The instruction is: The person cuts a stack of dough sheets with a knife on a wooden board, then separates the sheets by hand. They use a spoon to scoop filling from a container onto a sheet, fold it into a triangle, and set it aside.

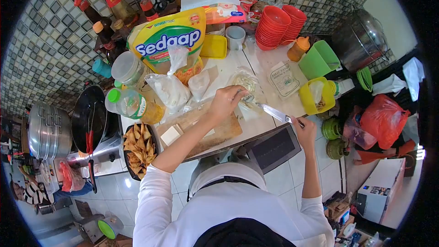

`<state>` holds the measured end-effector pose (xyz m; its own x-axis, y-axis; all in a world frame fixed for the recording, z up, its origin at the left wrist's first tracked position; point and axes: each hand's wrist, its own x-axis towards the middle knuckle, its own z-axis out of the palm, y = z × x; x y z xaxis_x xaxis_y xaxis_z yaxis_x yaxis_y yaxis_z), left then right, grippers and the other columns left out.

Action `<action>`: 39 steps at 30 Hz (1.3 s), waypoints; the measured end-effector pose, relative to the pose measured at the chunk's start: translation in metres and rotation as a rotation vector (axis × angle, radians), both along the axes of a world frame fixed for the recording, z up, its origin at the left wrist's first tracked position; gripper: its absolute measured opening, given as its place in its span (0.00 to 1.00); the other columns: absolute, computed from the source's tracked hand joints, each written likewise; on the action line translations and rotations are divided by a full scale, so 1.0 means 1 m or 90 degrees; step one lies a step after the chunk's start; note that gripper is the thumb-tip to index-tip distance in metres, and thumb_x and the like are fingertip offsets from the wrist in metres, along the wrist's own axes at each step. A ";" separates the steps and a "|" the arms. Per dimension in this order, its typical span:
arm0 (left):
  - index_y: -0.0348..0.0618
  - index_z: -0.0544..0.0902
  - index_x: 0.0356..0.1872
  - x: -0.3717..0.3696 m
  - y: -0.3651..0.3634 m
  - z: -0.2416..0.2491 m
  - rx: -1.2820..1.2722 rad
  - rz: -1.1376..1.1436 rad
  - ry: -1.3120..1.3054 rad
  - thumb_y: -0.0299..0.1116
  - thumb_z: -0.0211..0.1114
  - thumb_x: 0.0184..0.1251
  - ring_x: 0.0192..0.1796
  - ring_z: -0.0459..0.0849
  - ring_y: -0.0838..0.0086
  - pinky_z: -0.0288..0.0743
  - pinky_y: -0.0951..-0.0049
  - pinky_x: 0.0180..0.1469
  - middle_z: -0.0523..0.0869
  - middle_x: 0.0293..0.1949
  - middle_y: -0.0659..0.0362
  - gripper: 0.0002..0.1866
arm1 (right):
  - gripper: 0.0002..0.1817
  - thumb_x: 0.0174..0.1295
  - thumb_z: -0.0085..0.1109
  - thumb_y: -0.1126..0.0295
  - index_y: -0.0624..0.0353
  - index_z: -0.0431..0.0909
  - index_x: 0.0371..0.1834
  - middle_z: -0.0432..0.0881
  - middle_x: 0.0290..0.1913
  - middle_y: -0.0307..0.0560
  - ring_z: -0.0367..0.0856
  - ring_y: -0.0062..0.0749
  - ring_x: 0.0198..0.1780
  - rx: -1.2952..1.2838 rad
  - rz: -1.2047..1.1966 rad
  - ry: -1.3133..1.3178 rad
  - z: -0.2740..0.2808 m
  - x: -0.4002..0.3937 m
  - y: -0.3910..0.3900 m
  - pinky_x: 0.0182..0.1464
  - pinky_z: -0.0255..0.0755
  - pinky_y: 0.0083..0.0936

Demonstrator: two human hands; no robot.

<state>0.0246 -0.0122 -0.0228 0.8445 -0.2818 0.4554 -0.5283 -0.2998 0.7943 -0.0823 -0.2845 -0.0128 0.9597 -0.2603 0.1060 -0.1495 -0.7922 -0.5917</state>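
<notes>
My right hand [305, 131] is closed around the handle of a knife [274, 112], its blade pointing left toward my other hand. My left hand [225, 104] is pinched shut over the table, beside a small shiny piece near the blade's tip; what the fingers hold is too small to make out. Just beyond it lies a clear plastic bag [244, 81] with pale shredded bits in it. Under my left forearm is a wooden cutting board [224, 130], bearing a stack of white square sheets [172, 134].
A black tray of fried triangles [138, 148] sits left of the board. Beyond stand an oil bottle [137, 106], a white powder bag [168, 90], a Sedaap pouch [167, 41] and red bowls [273, 25]. At right are a paper-labelled packet [284, 80] and a yellow container [318, 95].
</notes>
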 end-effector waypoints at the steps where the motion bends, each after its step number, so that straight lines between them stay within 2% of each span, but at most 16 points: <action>1: 0.35 0.82 0.34 0.000 0.000 0.000 0.019 0.002 0.012 0.28 0.62 0.60 0.25 0.81 0.59 0.74 0.69 0.28 0.83 0.29 0.48 0.07 | 0.19 0.58 0.59 0.57 0.66 0.80 0.26 0.75 0.18 0.56 0.74 0.44 0.20 0.001 0.012 0.000 -0.001 -0.001 -0.003 0.24 0.64 0.31; 3: 0.35 0.82 0.34 0.000 0.000 -0.001 0.038 0.002 0.025 0.29 0.63 0.60 0.26 0.81 0.58 0.74 0.68 0.29 0.83 0.29 0.48 0.07 | 0.20 0.59 0.59 0.56 0.67 0.80 0.26 0.75 0.18 0.56 0.75 0.43 0.20 0.003 0.021 0.002 -0.002 -0.005 -0.009 0.25 0.64 0.31; 5: 0.36 0.82 0.36 0.001 0.001 -0.003 0.044 0.006 -0.033 0.28 0.61 0.61 0.27 0.83 0.63 0.76 0.71 0.31 0.84 0.31 0.48 0.07 | 0.21 0.59 0.57 0.54 0.65 0.81 0.25 0.75 0.18 0.57 0.75 0.43 0.20 0.040 -0.001 0.088 0.000 -0.010 -0.016 0.25 0.63 0.32; 11: 0.35 0.81 0.35 0.003 0.005 -0.016 0.050 -0.010 -0.101 0.26 0.59 0.61 0.31 0.84 0.59 0.77 0.69 0.33 0.84 0.33 0.49 0.05 | 0.23 0.60 0.55 0.52 0.64 0.82 0.24 0.74 0.16 0.56 0.73 0.38 0.19 0.010 -0.043 0.198 0.017 -0.024 -0.036 0.24 0.62 0.33; 15: 0.36 0.81 0.34 0.002 0.009 -0.012 0.054 0.005 -0.044 0.25 0.59 0.61 0.32 0.84 0.59 0.77 0.69 0.34 0.84 0.33 0.49 0.05 | 0.22 0.60 0.57 0.52 0.64 0.82 0.24 0.73 0.16 0.54 0.72 0.34 0.18 0.004 -0.067 0.203 0.027 -0.031 -0.042 0.23 0.61 0.32; 17: 0.36 0.81 0.34 0.004 0.008 -0.014 0.043 0.012 -0.067 0.26 0.60 0.61 0.32 0.83 0.59 0.77 0.69 0.34 0.84 0.33 0.49 0.05 | 0.19 0.59 0.59 0.55 0.63 0.82 0.26 0.75 0.17 0.52 0.72 0.35 0.18 -0.099 -0.042 0.074 0.029 -0.032 -0.045 0.21 0.59 0.31; 18: 0.36 0.81 0.34 0.004 0.008 -0.014 0.042 0.012 -0.067 0.26 0.60 0.61 0.32 0.83 0.59 0.77 0.69 0.34 0.84 0.33 0.49 0.05 | 0.19 0.59 0.59 0.55 0.63 0.82 0.26 0.75 0.17 0.52 0.72 0.35 0.18 -0.100 -0.042 0.074 0.028 -0.032 -0.043 0.21 0.59 0.31; 20: 0.36 0.81 0.35 0.004 0.007 -0.013 0.045 0.017 -0.063 0.26 0.60 0.61 0.32 0.83 0.59 0.77 0.69 0.34 0.84 0.33 0.49 0.05 | 0.12 0.58 0.61 0.61 0.59 0.83 0.33 0.80 0.24 0.48 0.74 0.38 0.21 0.050 -0.012 -0.039 0.024 -0.029 -0.034 0.26 0.61 0.30; 21: 0.36 0.81 0.35 0.003 0.007 -0.012 0.045 0.016 -0.062 0.26 0.60 0.61 0.32 0.83 0.59 0.77 0.69 0.34 0.84 0.33 0.49 0.05 | 0.12 0.58 0.61 0.61 0.59 0.83 0.33 0.80 0.24 0.48 0.74 0.38 0.21 0.050 -0.013 -0.039 0.020 -0.029 -0.027 0.26 0.61 0.30; 23: 0.36 0.81 0.35 0.004 0.008 -0.010 0.057 0.012 -0.047 0.26 0.60 0.62 0.32 0.84 0.58 0.77 0.69 0.34 0.84 0.34 0.49 0.06 | 0.10 0.56 0.62 0.63 0.49 0.83 0.41 0.80 0.28 0.40 0.74 0.34 0.26 -0.087 0.098 -0.139 0.013 -0.028 -0.015 0.32 0.59 0.31; 24: 0.36 0.81 0.35 0.004 0.008 -0.010 0.058 0.011 -0.047 0.26 0.60 0.62 0.32 0.84 0.58 0.77 0.69 0.34 0.84 0.34 0.49 0.06 | 0.10 0.56 0.62 0.63 0.49 0.83 0.41 0.80 0.28 0.40 0.74 0.34 0.26 -0.086 0.097 -0.140 0.014 -0.029 -0.012 0.32 0.59 0.31; 26: 0.35 0.81 0.35 0.003 0.008 -0.010 0.064 0.015 -0.065 0.26 0.60 0.62 0.33 0.84 0.58 0.77 0.69 0.35 0.84 0.34 0.49 0.06 | 0.14 0.54 0.62 0.62 0.39 0.82 0.46 0.75 0.28 0.35 0.72 0.28 0.28 -0.333 0.231 -0.134 0.017 -0.034 -0.008 0.35 0.54 0.31; 29: 0.33 0.81 0.34 0.003 0.008 -0.011 0.063 0.012 -0.067 0.26 0.60 0.61 0.33 0.84 0.57 0.77 0.68 0.35 0.84 0.34 0.48 0.06 | 0.15 0.52 0.63 0.61 0.36 0.82 0.46 0.71 0.26 0.33 0.69 0.26 0.27 -0.358 0.225 -0.172 0.002 -0.044 -0.015 0.33 0.52 0.30; 32: 0.32 0.80 0.34 0.003 0.008 -0.012 0.065 0.014 -0.064 0.25 0.60 0.61 0.33 0.84 0.57 0.77 0.68 0.35 0.84 0.34 0.47 0.06 | 0.16 0.51 0.64 0.62 0.35 0.82 0.46 0.72 0.25 0.33 0.69 0.26 0.27 -0.337 0.221 -0.163 -0.004 -0.051 -0.021 0.33 0.51 0.30; 36: 0.32 0.80 0.34 0.003 0.010 -0.009 0.066 0.001 -0.048 0.25 0.59 0.61 0.33 0.83 0.56 0.77 0.68 0.36 0.84 0.33 0.47 0.05 | 0.16 0.50 0.64 0.64 0.36 0.83 0.45 0.71 0.24 0.33 0.69 0.26 0.26 -0.334 0.223 -0.159 0.006 -0.057 -0.028 0.33 0.50 0.30; 39: 0.34 0.79 0.34 0.003 0.010 -0.007 0.050 -0.007 -0.033 0.22 0.57 0.59 0.35 0.83 0.53 0.77 0.64 0.37 0.83 0.34 0.47 0.04 | 0.16 0.48 0.65 0.65 0.38 0.83 0.43 0.71 0.23 0.33 0.69 0.26 0.26 -0.328 0.227 -0.155 0.011 -0.062 -0.034 0.34 0.49 0.30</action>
<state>0.0276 -0.0024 -0.0298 0.8169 -0.3271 0.4750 -0.5720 -0.3544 0.7397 -0.1438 -0.3188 -0.0016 0.9104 0.2106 0.3560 0.2640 -0.9584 -0.1081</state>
